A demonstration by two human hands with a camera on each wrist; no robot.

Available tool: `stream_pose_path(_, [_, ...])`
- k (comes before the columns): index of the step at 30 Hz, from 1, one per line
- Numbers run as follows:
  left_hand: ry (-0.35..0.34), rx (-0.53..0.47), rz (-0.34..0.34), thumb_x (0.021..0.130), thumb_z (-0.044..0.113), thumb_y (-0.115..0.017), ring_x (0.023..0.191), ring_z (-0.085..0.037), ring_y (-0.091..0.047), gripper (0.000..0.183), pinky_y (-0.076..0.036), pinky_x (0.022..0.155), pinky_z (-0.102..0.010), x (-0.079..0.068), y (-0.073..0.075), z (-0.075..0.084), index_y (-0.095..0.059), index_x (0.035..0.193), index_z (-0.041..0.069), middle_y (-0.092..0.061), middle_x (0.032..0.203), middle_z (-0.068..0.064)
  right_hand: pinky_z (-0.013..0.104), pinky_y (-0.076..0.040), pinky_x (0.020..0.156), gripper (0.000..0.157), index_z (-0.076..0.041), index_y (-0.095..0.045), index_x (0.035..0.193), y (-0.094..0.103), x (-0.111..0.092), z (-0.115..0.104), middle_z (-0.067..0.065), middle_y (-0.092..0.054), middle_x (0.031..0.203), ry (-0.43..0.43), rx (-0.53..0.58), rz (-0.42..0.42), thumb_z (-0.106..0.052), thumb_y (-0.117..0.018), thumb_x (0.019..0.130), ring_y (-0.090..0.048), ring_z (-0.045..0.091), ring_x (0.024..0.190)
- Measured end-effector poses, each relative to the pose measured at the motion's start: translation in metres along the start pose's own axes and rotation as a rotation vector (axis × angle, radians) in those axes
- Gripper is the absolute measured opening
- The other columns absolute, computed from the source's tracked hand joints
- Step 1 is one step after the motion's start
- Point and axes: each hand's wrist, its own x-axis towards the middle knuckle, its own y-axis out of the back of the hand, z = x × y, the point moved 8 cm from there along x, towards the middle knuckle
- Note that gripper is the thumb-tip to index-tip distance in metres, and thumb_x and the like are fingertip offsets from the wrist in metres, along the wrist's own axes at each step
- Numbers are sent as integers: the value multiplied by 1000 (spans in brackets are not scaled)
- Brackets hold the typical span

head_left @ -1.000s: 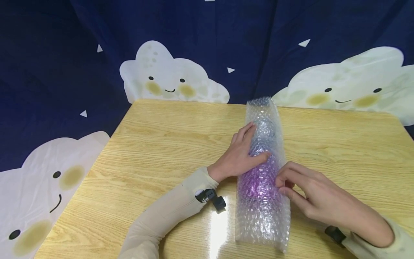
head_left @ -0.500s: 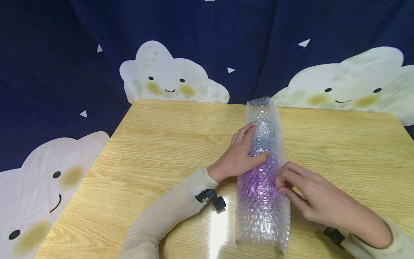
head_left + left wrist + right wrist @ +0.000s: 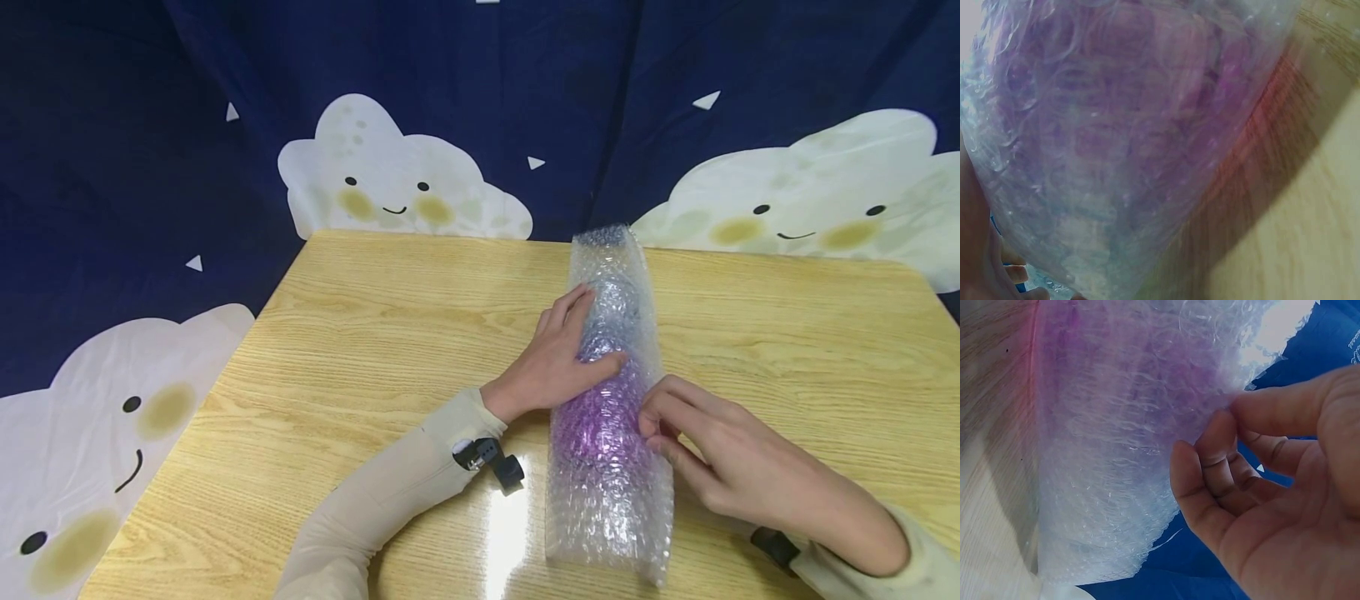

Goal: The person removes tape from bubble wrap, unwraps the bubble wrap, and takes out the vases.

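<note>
A long roll of clear bubble wrap (image 3: 607, 517) lies on the table, pointing away from me, with a purple and bluish thing showing blurred inside it. What that wrapped thing is I cannot tell. My left hand (image 3: 553, 360) rests on the roll's left side and top, its fingers and thumb stretched out over the plastic. At the right edge of the bubble wrap (image 3: 1110, 462), my right hand (image 3: 738, 454) pinches the film between thumb and forefinger. In the right wrist view the right hand (image 3: 1272, 469) has its other fingers loosely bent beside the wrap.
The light wood table (image 3: 390, 333) reaches back to a dark blue curtain (image 3: 570, 75) printed with smiling clouds. A small black device (image 3: 491, 458) sits on the left sleeve, and another black device (image 3: 776, 548) shows at the right wrist.
</note>
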Motion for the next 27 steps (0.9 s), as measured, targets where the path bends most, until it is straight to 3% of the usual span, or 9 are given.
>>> stream_pose_path(27, [10, -7, -8, 94, 60, -56, 162, -25, -15, 100, -33, 127, -54, 0, 0, -1, -4, 168, 19, 1, 177, 3, 1, -42, 69, 34, -25, -59, 95, 2, 0, -1, -17, -56, 99, -3, 19, -11, 3, -73, 81, -47, -9, 81])
